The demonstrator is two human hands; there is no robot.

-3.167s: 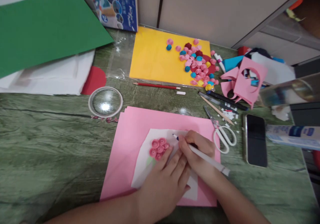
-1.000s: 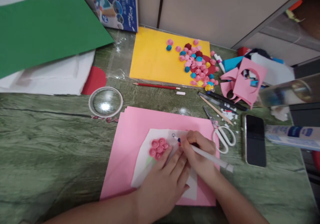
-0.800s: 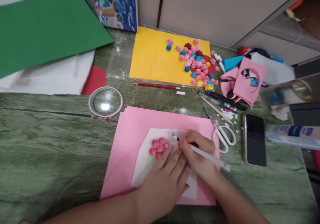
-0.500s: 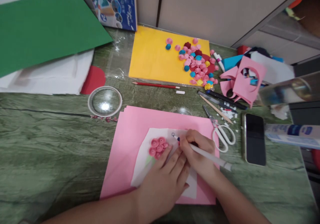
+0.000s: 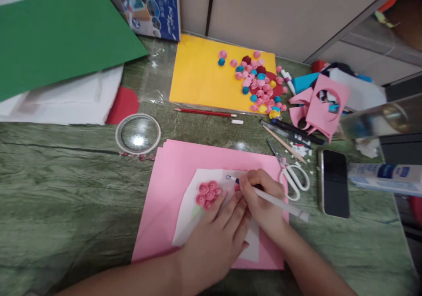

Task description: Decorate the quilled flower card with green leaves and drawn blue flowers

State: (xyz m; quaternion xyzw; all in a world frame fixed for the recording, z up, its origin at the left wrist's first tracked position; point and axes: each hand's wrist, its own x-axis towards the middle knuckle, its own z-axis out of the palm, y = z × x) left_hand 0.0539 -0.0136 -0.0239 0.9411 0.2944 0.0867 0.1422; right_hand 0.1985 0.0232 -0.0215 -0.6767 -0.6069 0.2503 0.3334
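Note:
My right hand [image 5: 263, 197] is closed around a white marker [image 5: 280, 204] with a dark blue collar. Its tip touches the white paper [image 5: 186, 219] beside a small blue outline near the top edge. My left hand [image 5: 217, 239] lies flat on that paper, fingers spread a little, holding nothing. By its index fingertip sits a cluster of pink paper coils [image 5: 208, 195], with a patch of light green below. Another pink coil shows partly between the hands. Beneath the white paper lie pink sheets [image 5: 158, 190].
White-handled scissors [image 5: 290, 173] overlap the pink sheets' right edge, with a phone [image 5: 334, 184] beyond. Behind are a red pencil [image 5: 206, 112] and a yellow pack [image 5: 201, 74] bearing many small paper coils. A tape roll [image 5: 138, 134] and green sheet [image 5: 66, 41] are at left.
The marker and my right hand have shifted very slightly right, and the small blue outline at the tip looks rounder. My left hand has stayed in place.

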